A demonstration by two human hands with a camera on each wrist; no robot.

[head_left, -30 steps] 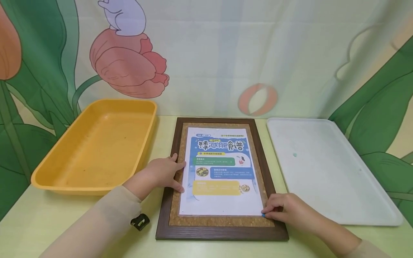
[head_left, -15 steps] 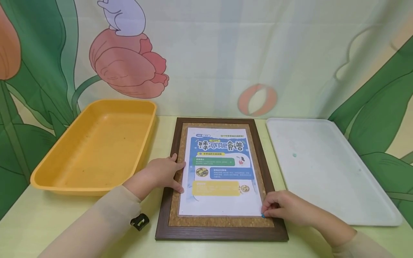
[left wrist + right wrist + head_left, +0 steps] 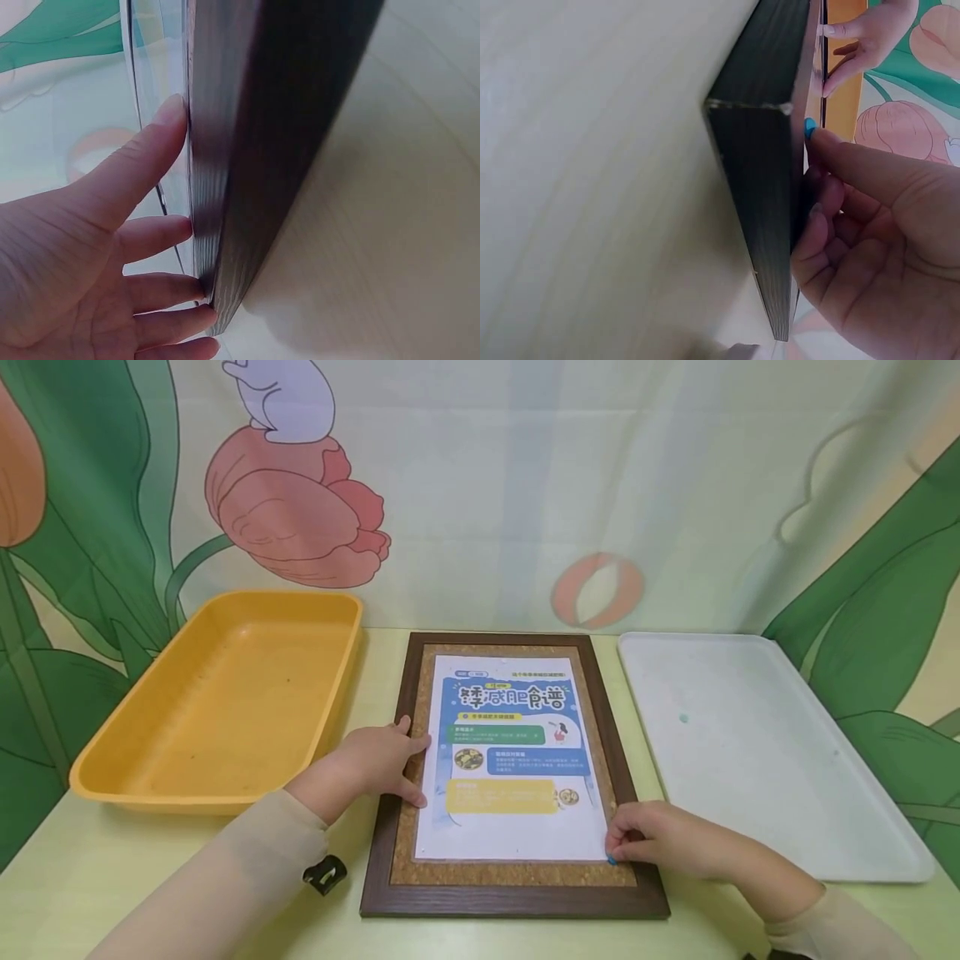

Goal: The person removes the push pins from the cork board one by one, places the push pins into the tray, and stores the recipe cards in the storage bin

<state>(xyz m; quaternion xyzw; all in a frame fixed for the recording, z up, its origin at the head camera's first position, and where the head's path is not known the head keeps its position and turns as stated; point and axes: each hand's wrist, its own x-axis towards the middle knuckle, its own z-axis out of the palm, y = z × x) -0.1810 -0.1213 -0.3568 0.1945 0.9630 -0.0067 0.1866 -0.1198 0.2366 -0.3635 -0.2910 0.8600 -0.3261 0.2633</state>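
Note:
A printed poster with Chinese lettering and food pictures lies flat on a cork board with a dark brown wooden frame. My left hand rests across the frame's left side, fingers spread, thumb and fingertips at the poster's left edge. In the left wrist view its straight fingers reach over the frame. At the poster's lower right corner my right hand pinches a small blue pushpin. Its other fingers are curled in by the frame. Whether the pin's point is in the cork is hidden.
A yellow plastic tray stands on the left of the pale table. To the right lies a flat white tray bearing a small greenish speck. Behind hangs a curtain printed with flowers and leaves.
My right hand's fingers have drawn slightly leftward and closer around the blue pushpin at the same corner, its wrist turning a little. The left hand stays in place.

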